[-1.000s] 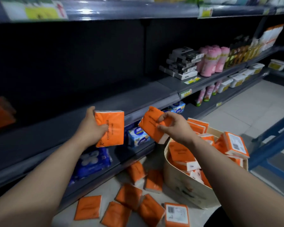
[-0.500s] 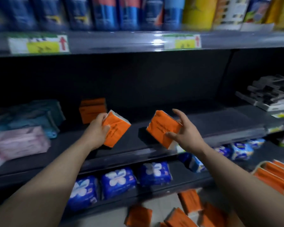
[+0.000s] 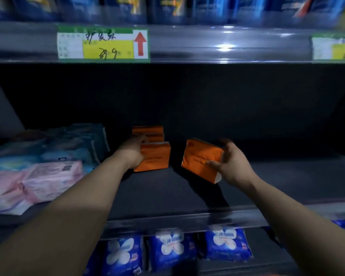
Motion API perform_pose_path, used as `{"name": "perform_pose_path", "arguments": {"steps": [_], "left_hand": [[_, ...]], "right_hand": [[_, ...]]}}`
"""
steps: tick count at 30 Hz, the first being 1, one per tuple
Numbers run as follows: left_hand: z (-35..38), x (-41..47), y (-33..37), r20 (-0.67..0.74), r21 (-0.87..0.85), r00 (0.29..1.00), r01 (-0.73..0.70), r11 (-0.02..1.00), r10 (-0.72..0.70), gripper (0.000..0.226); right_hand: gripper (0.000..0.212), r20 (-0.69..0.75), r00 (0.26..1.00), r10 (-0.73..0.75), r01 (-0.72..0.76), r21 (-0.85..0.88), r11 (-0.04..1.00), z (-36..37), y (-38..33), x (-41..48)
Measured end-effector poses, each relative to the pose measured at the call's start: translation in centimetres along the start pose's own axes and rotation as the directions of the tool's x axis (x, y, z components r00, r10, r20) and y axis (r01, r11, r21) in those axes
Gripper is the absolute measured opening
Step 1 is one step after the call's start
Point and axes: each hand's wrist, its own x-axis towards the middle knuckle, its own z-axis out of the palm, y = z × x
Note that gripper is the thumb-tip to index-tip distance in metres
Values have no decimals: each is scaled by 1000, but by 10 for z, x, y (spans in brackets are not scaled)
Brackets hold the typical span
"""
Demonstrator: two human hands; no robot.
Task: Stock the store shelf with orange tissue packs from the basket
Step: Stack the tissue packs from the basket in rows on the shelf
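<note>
Both hands are now reaching further into the shelf [image 3: 167,194]: the left hand [image 3: 130,154] is gripping an orange tissue pack [image 3: 156,159] in front of the stacked orange packs [image 3: 148,132], and the right hand [image 3: 234,166] is grasping a tilted second pack [image 3: 200,159].

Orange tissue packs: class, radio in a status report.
Left hand grips one pack before the shelved stack. Right hand holds second pack, tilted over shelf. Nothing in the way.
</note>
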Motion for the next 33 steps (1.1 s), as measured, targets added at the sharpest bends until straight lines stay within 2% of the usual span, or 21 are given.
{"name": "perform_pose_path", "arguments": {"steps": [6,12,17,21,25,30,33], "left_hand": [[11,22,-21,-104,20,994,31,999,-29,46],[17,35,-29,-183,-41,983,-33,999,25,40],[19,37,-29,-252,-21,967,25,999,-30,47],[17,32,-31,-230,-35,972,35,999,-42,50],[10,16,-30,-219,-99,973,46,994,-67,42],[13,-36,-24,-429,-101,901,30,994,-71,28],[16,-60,-27,-440,-71,893,71,995,-95,33]], "right_hand": [[66,11,1000,-2,2,1,1000,9,10,11],[60,50,999,15,-19,74,997,14,9,17],[51,74,996,42,-47,71,996,19,5,21],[45,105,994,40,-47,68,997,27,-1,21],[46,154,987,33,-49,102,994,42,-11,22],[43,224,975,-2,-22,104,994,78,-29,25],[43,240,971,-25,-5,122,992,101,-38,29]]}}
